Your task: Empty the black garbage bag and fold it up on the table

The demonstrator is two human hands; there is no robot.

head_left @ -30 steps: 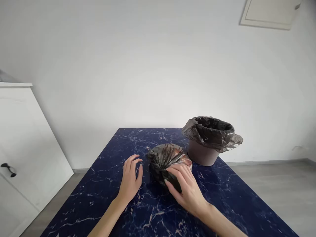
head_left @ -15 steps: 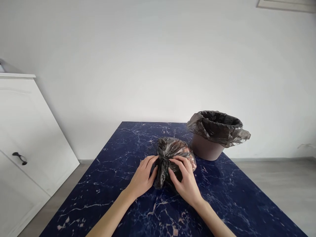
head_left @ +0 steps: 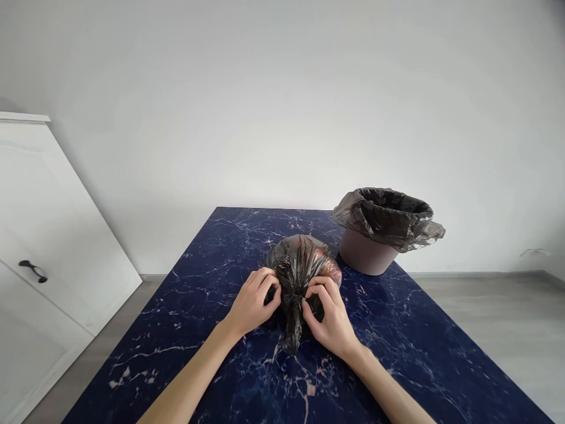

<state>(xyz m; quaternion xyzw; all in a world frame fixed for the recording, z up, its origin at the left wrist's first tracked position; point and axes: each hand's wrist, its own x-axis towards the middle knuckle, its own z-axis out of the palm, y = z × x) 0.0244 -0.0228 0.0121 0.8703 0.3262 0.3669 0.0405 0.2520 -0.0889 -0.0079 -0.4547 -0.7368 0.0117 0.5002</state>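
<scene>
on a dark blue marbled table [head_left: 397, 359], a knotted black plastic bag [head_left: 300, 268] is pinched by left hand [head_left: 253, 303] and right hand [head_left: 331, 318]; a lined brown bin [head_left: 368, 256] sits at two o'clock; thin film may tear if overtightened.

We have one view, from a head-worn camera looking forward and down across the blue marble table [head_left: 397, 353], close above the near hands, facing the white wall [head_left: 282, 88] beyond.
</scene>
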